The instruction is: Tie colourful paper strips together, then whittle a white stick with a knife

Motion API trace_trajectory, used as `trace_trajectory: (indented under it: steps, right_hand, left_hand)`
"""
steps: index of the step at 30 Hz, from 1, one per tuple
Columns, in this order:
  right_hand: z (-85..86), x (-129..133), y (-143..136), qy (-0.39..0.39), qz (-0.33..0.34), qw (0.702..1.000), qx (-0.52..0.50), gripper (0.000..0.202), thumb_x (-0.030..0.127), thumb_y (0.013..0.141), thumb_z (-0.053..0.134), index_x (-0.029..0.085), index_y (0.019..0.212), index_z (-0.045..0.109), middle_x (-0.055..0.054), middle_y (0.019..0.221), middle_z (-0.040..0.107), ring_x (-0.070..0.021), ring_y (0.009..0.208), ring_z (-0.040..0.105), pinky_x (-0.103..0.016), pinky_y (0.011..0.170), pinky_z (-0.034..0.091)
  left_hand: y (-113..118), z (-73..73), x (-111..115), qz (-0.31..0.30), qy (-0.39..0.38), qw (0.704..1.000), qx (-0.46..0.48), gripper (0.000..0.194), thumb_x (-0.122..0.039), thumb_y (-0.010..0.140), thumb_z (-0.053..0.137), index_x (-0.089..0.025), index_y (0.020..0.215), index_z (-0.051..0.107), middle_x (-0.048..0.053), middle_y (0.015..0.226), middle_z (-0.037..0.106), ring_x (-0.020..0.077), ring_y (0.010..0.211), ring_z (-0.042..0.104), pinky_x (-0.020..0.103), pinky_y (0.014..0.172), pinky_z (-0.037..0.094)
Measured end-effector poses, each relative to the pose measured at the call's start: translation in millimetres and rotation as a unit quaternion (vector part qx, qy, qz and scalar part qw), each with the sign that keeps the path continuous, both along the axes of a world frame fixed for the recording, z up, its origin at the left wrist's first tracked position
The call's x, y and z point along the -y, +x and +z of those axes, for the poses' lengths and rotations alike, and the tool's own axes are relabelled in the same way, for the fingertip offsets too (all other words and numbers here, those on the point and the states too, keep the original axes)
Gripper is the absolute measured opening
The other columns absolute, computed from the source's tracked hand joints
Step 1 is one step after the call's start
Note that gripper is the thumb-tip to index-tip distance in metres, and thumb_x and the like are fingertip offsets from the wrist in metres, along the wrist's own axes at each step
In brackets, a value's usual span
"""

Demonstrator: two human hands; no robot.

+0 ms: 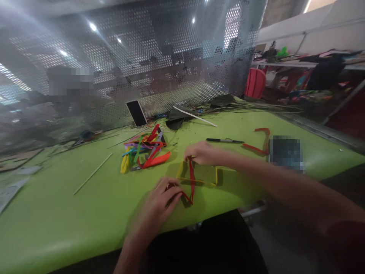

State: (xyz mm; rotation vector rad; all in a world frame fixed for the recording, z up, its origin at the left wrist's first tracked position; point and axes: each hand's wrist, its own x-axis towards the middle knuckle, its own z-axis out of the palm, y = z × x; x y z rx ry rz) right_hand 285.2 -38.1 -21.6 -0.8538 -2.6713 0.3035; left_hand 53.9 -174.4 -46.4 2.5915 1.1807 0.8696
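One red strip [192, 179] running nearward from right hand [203, 153], crossing yellow strip [200, 181] | bending nearest left hand [162, 198] | both hands pinching red strip

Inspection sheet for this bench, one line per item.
Surface: green tabletop, smooth, glossy in places.
Job's things: red strip bent between the hands; yellow strip, angular, lies beneath it.
Clutter: pile of coloured strips, pen, separate bent red-orange strip, thin stick; pixelated item unidentifiable.
Hands: left hand and right hand both grip the red strip.
Cables: nothing clearly seen; dark strands at the back edge unclear.
Surroundings: perforated screen behind, red chair-like object beyond.
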Motion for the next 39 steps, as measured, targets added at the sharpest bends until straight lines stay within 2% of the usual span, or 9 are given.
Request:
trace_trajectory:
  steps: [4,6,8,11,14,21,29,35,39]
  right_hand:
    - [1.7,1.2,-0.2,0.001,0.001,1.0,0.008,0.031,-0.001,0.082,0.057,0.017,0.097,0.078,-0.006,0.099,0.078,-0.0168,0.088,0.069,-0.026,0.074,0.045]
    - [-0.3,0.0,-0.9,0.003,0.004,1.0,0.004,0.029,0.001,0.083,0.058,0.017,0.097,0.078,-0.006,0.099,0.078,-0.0173,0.089,0.069,-0.026,0.076,0.045]
    - [-2.7,-1.6,-1.8,0.002,0.01,1.0,-0.006,0.026,0.003,0.084,0.06,0.017,0.096,0.078,-0.007,0.098,0.078,-0.0175,0.091,0.068,-0.027,0.078,0.045]
    - [-2.8,-1.7,-2.1,0.005,0.008,1.0,0.001,0.025,0.004,0.084,0.061,0.018,0.097,0.078,-0.006,0.098,0.078,-0.0181,0.09,0.069,-0.026,0.075,0.044]
    - [3.2,1.4,-0.7,0.012,-0.003,0.999,0.036,0.027,0.005,0.085,0.059,0.018,0.1,0.078,-0.006,0.101,0.078,-0.0189,0.089,0.069,-0.027,0.071,0.042]
    - [16.1,2.7,2.3,-0.003,-0.015,0.998,0.061,0.032,0.003,0.087,0.054,0.018,0.103,0.077,-0.006,0.105,0.078,-0.0179,0.092,0.069,-0.027,0.077,0.044]
    - [12.8,1.1,3.9,0.002,-0.023,0.998,0.053,0.03,0.003,0.086,0.055,0.019,0.099,0.077,-0.006,0.102,0.078,-0.0185,0.091,0.069,-0.027,0.075,0.045]
    - [12.8,1.2,4.1,0.015,-0.029,0.997,0.067,0.029,0.005,0.087,0.055,0.021,0.099,0.076,-0.004,0.102,0.077,-0.0166,0.089,0.068,-0.025,0.074,0.042]
    - [14.2,0.8,4.7,0.006,-0.034,0.997,0.063,0.029,0.004,0.087,0.055,0.018,0.102,0.076,-0.006,0.103,0.077,-0.0173,0.09,0.068,-0.025,0.075,0.042]
  left_hand:
    - [0.1,1.6,1.8,0.013,0.068,0.997,-0.014,0.012,-0.018,0.096,0.06,-0.022,0.097,0.071,0.007,0.115,0.066,0.0239,0.12,0.057,0.044,0.101,0.051]
    - [1.5,3.8,1.0,0.002,0.067,0.998,-0.019,0.012,-0.017,0.096,0.06,-0.022,0.096,0.07,0.007,0.125,0.065,0.0258,0.134,0.051,0.048,0.108,0.047]
    - [2.0,4.5,-0.7,-0.009,0.038,0.999,-0.028,0.013,-0.017,0.097,0.058,-0.022,0.097,0.069,0.007,0.136,0.062,0.025,0.139,0.048,0.047,0.111,0.048]
    - [0.5,1.6,-2.7,-0.011,0.017,0.999,-0.044,0.015,-0.02,0.099,0.055,-0.022,0.101,0.069,0.007,0.142,0.06,0.0228,0.137,0.052,0.045,0.11,0.051]
    - [-0.8,-1.3,-2.6,-0.004,0.033,0.998,-0.053,0.017,-0.019,0.099,0.053,-0.022,0.104,0.069,0.007,0.141,0.061,0.0231,0.136,0.054,0.045,0.11,0.052]
    - [1.9,2.4,-1.5,-0.001,0.085,0.996,-0.028,0.011,-0.018,0.098,0.057,-0.02,0.101,0.067,0.009,0.124,0.07,0.0236,0.125,0.062,0.046,0.103,0.055]
    - [1.2,4.8,2.0,0.007,0.049,0.999,0.012,0.007,-0.017,0.097,0.058,-0.019,0.097,0.065,0.009,0.128,0.066,0.0233,0.129,0.056,0.043,0.105,0.052]
    - [-2.3,-0.1,0.8,0.025,0.052,0.997,0.051,0.008,-0.016,0.095,0.06,-0.02,0.099,0.065,0.009,0.125,0.065,0.0231,0.127,0.055,0.043,0.106,0.049]
    - [-2.5,0.0,0.4,0.055,0.057,0.995,0.062,0.01,-0.016,0.096,0.059,-0.02,0.1,0.066,0.009,0.125,0.065,0.0244,0.126,0.055,0.046,0.106,0.049]
